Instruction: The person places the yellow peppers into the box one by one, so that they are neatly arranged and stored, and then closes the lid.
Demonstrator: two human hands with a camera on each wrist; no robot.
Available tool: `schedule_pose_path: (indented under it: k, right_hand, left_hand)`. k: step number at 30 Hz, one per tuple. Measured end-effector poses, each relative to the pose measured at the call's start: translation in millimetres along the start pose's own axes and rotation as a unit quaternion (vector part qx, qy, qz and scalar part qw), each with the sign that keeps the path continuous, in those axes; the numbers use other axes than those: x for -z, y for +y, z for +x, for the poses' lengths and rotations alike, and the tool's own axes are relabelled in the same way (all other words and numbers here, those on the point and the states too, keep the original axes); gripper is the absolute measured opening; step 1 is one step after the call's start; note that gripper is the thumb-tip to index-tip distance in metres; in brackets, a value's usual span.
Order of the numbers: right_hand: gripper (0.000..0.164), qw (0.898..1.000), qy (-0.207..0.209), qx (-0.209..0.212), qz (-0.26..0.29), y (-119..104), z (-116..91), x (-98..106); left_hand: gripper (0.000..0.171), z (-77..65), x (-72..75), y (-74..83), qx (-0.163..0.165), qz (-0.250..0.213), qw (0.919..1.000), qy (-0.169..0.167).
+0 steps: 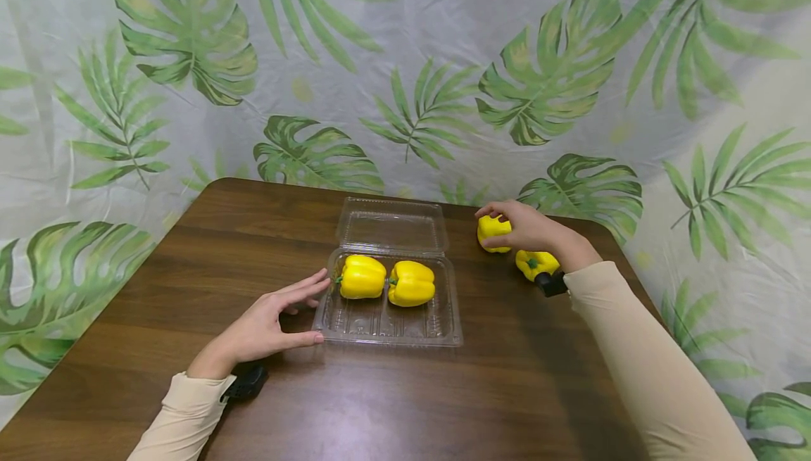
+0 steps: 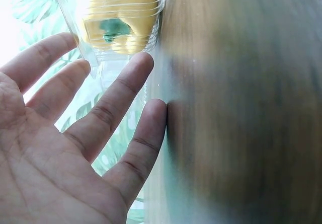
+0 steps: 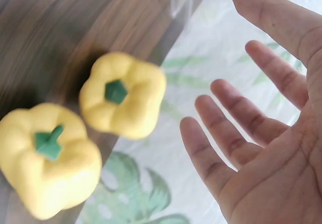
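Yellow, the far pepper (image 1: 488, 229) may roll off our bench (image 1: 272, 236) if our right grip (image 1: 527, 229), spread like our left grip (image 1: 266, 320), knocks it.

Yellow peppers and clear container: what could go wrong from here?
The right hand could nudge the pepper beside it toward the table's far edge. The black wrist device could bump the other loose pepper, which it overlaps in the head view. The thin-looking container might slide if the left hand, at its rim, pushes.
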State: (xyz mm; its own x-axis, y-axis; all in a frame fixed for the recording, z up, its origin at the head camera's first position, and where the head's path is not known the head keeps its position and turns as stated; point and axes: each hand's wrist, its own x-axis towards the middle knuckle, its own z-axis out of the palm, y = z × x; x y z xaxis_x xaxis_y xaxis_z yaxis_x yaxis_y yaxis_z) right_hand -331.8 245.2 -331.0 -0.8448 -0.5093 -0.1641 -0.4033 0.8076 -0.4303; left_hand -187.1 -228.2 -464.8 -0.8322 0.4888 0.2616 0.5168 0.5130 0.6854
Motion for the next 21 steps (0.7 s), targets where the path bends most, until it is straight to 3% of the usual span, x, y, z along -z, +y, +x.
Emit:
schedule_pose_path:
  k: [9,16,21]
  right_hand:
    - [0.063,0.999,0.006,-0.03,0.028,31.1,-8.5,5.9]
    - [0.068,0.995,0.001,-0.077,0.062,52.3,-21.2,7.5]
    - [0.073,0.995,-0.007,-0.087,0.046,65.5,-25.9,8.3]
  left_hand:
    - [0.082,0.7,-0.5,-1.0,-0.005,0.002,1.0,0.004]
    - [0.082,0.4,-0.6,-1.3,-0.004,0.003,1.0,0.005]
    - [0.082,0.4,-1.3,-1.6,-0.002,0.003,1.0,0.004]
